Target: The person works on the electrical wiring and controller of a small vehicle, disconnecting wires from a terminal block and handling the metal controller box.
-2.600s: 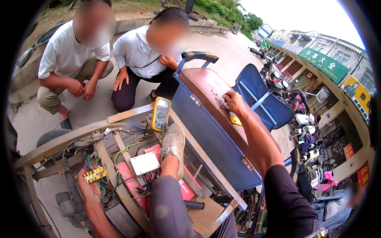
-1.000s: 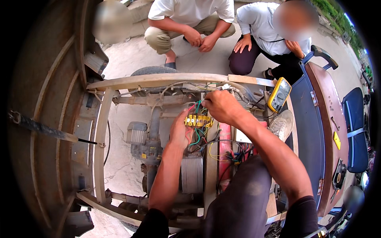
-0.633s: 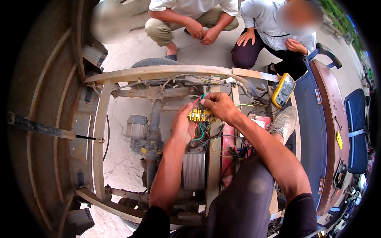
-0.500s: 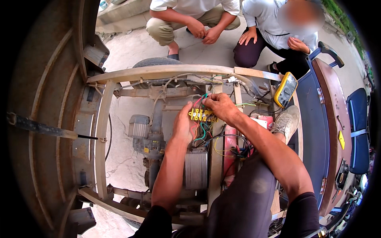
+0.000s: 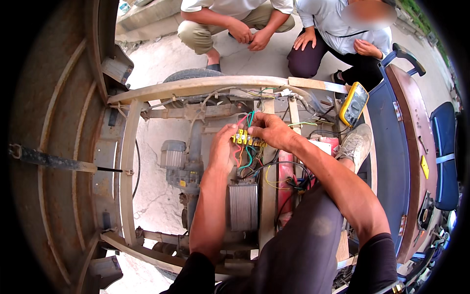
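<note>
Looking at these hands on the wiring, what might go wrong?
Wires crowd the terminal block, so the green wire by the right hand might get tugged loose. The multimeter sits tilted near the shoe; a foot shift could knock it. If anything is live, which I can't tell, the bare left hand at the block could be shocked.

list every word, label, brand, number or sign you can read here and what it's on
No text can be read.
Yellow multimeter: markings too small to read.
Yellow sticker on the dark housing: too small to read.
Yellow terminal block: no lettering can be made out.
</note>
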The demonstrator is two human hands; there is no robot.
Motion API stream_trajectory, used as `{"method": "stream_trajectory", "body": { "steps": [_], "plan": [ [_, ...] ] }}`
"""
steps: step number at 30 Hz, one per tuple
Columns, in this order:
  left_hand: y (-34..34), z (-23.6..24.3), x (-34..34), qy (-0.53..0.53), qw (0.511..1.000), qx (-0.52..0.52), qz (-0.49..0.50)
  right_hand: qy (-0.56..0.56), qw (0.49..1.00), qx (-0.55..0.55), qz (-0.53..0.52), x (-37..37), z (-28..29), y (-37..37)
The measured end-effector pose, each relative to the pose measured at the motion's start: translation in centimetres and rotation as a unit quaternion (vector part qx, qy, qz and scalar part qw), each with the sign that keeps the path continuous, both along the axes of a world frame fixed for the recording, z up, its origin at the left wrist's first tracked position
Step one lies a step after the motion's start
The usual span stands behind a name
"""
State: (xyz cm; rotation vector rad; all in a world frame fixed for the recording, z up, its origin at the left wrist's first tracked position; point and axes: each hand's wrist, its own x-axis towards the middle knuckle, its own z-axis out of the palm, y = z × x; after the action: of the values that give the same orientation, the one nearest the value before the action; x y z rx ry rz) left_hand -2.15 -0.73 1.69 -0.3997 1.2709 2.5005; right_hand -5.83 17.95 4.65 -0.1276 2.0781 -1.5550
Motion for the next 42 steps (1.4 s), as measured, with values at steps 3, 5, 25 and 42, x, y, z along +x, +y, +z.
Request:
{"method": "stream_trajectory", "body": {
  "steps": [3, 5, 25, 42],
  "plan": [
    [-0.2, 0.8, 0.3, 0.020, 0.992, -0.119, 0.028, 0.002, 1.000, -0.006, 0.015, 0.2, 0.3, -0.7],
    [-0.3, 1.2, 0.7, 0.057, 0.977, -0.198, 0.052, 0.009, 0.999, 0.013, 0.029, 0.2, -0.1, -0.6],
    [0.0, 1.4, 4.1, 0.018, 0.958, -0.285, 0.031, 0.112, 0.988, 0.099, 0.028, 0.7, 0.8, -0.3],
    [0.9, 2.0, 4.7, -0.010, 0.972, -0.211, 0.105, 0.159, 0.975, 0.155, 0.029, 0.8, 1.9, -0.7]
  ]
}}
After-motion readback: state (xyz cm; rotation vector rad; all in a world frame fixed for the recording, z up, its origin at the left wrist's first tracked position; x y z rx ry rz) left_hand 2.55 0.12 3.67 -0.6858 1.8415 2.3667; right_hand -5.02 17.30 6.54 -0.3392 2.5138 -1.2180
